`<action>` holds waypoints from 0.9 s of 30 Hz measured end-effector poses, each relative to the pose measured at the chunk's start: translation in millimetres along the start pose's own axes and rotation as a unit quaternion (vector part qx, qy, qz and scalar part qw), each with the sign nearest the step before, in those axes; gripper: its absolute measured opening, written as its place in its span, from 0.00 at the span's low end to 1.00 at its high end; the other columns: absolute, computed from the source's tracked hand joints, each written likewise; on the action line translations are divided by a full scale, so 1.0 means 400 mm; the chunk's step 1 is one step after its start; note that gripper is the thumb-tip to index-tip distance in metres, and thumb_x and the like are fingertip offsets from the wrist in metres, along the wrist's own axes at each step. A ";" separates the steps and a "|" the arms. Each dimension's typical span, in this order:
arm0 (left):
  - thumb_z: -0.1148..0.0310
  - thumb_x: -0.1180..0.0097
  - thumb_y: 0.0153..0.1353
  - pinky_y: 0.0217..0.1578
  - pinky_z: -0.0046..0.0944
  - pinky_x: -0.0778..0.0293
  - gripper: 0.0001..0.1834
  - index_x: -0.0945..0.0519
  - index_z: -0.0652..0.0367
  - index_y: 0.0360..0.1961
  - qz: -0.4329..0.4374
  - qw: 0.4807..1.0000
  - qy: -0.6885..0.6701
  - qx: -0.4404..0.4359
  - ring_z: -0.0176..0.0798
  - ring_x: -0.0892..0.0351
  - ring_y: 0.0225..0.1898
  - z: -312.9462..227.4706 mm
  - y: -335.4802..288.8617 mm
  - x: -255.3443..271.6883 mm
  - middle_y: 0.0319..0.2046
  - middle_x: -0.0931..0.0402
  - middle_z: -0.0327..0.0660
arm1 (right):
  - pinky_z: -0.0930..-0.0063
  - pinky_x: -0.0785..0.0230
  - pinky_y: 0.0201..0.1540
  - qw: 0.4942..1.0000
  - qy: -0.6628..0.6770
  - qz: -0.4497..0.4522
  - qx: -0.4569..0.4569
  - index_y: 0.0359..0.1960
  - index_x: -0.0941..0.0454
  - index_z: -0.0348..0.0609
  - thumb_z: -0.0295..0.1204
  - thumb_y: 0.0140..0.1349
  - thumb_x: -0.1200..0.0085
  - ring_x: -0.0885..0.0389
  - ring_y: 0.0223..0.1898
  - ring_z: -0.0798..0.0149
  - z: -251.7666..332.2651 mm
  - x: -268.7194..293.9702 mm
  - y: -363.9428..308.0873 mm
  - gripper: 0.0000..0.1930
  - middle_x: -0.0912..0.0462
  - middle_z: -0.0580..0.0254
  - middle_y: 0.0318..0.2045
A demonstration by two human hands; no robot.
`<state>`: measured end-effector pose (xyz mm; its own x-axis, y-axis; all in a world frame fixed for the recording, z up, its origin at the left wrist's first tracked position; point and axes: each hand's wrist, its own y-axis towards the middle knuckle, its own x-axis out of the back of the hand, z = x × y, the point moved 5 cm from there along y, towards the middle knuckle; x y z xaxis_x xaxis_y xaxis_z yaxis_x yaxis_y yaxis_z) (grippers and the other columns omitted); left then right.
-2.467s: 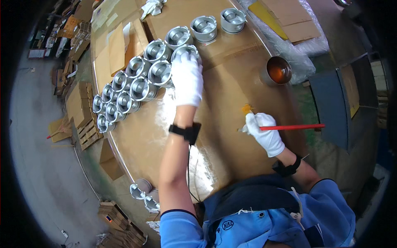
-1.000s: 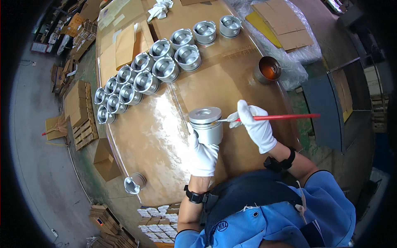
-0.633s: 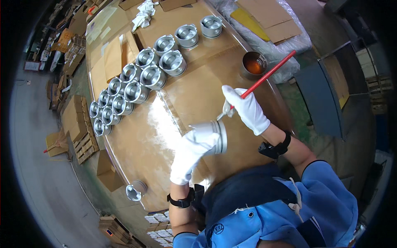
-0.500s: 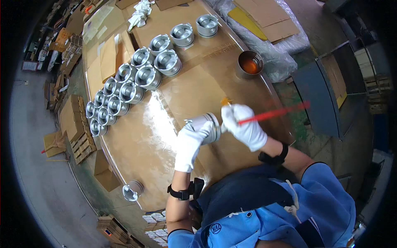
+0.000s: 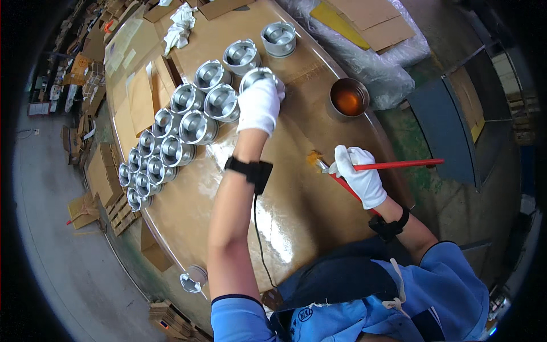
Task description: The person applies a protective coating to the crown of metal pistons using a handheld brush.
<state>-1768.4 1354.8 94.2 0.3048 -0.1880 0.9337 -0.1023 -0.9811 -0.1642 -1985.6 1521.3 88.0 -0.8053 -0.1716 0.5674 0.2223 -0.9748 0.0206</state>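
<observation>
A brown, glossy table (image 5: 185, 219) fills the middle, with a lone piston (image 5: 196, 276) at its lower-left edge. Right of centre, the right hand (image 5: 360, 175) has its fingers clamped on a red-handled tool (image 5: 407, 164) and an amber-bristled brush (image 5: 314, 159). Above centre, the left hand (image 5: 258, 109) covers a metal piston (image 5: 252, 77); whether its fingers grip cannot be told. Piston rows (image 5: 198, 138) slant down leftward; a cup (image 5: 333, 108) of amber liquid stands upper right. Farther off: white cloth (image 5: 180, 27), clear plastic (image 5: 390, 77), and, at left, boxes (image 5: 102, 166), grey floor (image 5: 48, 199).
</observation>
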 end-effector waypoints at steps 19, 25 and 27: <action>0.61 0.26 0.57 0.55 0.52 0.22 0.30 0.22 0.69 0.54 -0.185 0.811 0.095 0.546 0.54 0.19 0.51 0.640 -1.378 0.009 0.49 0.20 0.59 | 0.75 0.32 0.36 0.971 0.102 -0.136 -0.171 0.41 0.10 0.45 0.54 0.76 0.54 0.24 0.29 0.73 -0.211 0.161 0.149 0.27 0.16 0.66 0.27; 0.53 0.24 0.50 0.46 0.49 0.17 0.40 0.26 0.68 0.58 -0.031 0.851 0.169 0.496 0.58 0.13 0.43 0.692 -1.446 -0.062 0.44 0.16 0.58 | 0.74 0.32 0.34 0.960 0.138 -0.154 -0.189 0.41 0.10 0.45 0.56 0.76 0.55 0.25 0.27 0.73 -0.225 0.155 0.155 0.28 0.15 0.66 0.28; 0.53 0.25 0.50 0.47 0.49 0.17 0.41 0.26 0.68 0.59 -0.049 0.867 0.125 0.480 0.57 0.13 0.44 0.716 -1.403 -0.037 0.47 0.16 0.57 | 0.76 0.32 0.34 0.950 0.188 -0.172 -0.183 0.41 0.11 0.45 0.57 0.76 0.57 0.26 0.27 0.76 -0.210 0.162 0.144 0.30 0.14 0.67 0.29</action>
<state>-1444.2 1895.2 81.4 0.0415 -0.2042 0.9781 0.7841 -0.6001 -0.1585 -2071.4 1442.1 56.8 -0.9502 0.1932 0.2446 -0.2394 -0.9549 -0.1757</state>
